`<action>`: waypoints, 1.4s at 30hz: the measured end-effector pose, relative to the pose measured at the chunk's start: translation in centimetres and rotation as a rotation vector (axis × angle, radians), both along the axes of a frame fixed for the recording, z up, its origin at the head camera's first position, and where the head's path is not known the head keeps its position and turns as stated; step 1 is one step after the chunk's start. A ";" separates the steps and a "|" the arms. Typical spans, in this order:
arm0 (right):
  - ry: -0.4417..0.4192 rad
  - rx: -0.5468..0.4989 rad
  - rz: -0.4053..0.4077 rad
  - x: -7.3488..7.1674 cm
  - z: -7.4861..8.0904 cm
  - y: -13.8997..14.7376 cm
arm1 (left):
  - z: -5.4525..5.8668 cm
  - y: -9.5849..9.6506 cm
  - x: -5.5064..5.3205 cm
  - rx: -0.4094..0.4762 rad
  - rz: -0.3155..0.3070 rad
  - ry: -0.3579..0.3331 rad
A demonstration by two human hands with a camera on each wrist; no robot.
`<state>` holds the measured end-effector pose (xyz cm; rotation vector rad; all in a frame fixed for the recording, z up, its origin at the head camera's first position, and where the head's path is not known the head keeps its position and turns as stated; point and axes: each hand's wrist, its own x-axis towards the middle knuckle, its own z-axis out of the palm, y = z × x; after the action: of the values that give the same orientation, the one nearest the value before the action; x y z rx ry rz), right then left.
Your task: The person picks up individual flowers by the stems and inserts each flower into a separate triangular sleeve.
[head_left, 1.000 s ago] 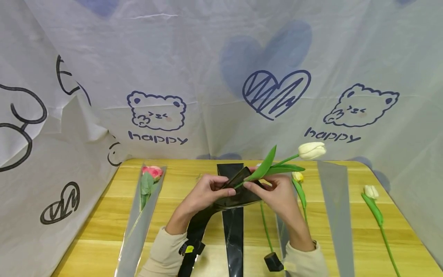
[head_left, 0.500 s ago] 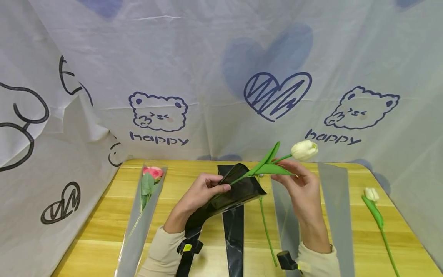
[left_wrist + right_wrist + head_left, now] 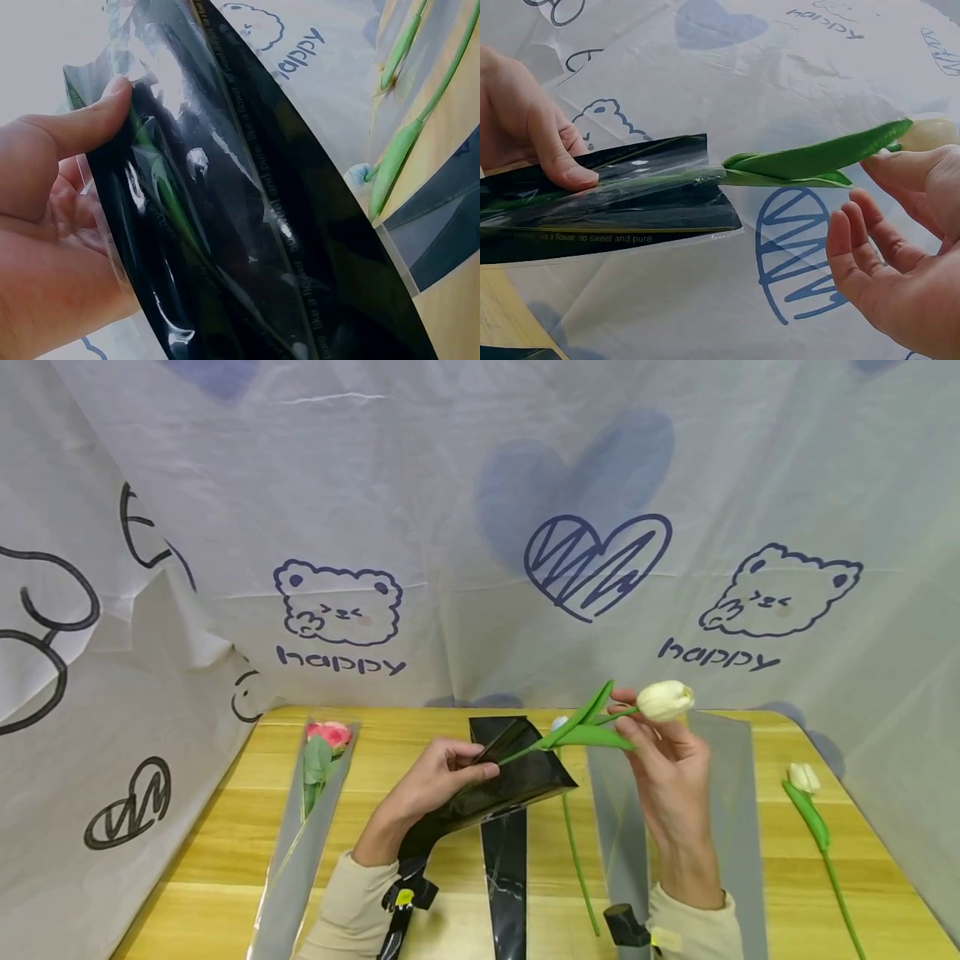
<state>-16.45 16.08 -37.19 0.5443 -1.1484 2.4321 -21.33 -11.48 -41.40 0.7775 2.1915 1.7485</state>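
Note:
My left hand [image 3: 431,785] pinches the rim of a black flower sleeve [image 3: 525,789], thumb on top. The sleeve is raised over the table and tilted. Inside it runs the green stem of a white tulip [image 3: 664,700], seen through the film in the left wrist view. The tulip's leaves [image 3: 810,156] and bloom stick out of the sleeve's open end, toward the right. My right hand [image 3: 675,777] pinches the stem just below the bloom between thumb and forefinger; its other fingers [image 3: 847,247] are loosely bent, apart from the leaves.
Another black sleeve [image 3: 506,877] lies flat beneath. A pink rose [image 3: 330,735] in a clear sleeve lies at left. Grey sleeves [image 3: 723,802] and a loose stem [image 3: 577,868] lie on the right, with another white tulip [image 3: 805,778] farthest right. A printed cloth [image 3: 465,527] hangs behind the table [image 3: 202,860].
My right hand has left the sleeve's opening and moved right along the tulip to just below its bloom. The left hand has kept its pinch on the sleeve, nearly in place.

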 end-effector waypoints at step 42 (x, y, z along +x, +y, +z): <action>-0.300 0.471 -0.208 0.2 -0.5 -2.8 | 0.3 -0.9 -0.1 -0.084 -0.137 0.046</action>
<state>-16.26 13.24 -37.69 0.1739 -1.8244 2.1119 -21.39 -12.36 -41.13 0.9323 2.1697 1.5784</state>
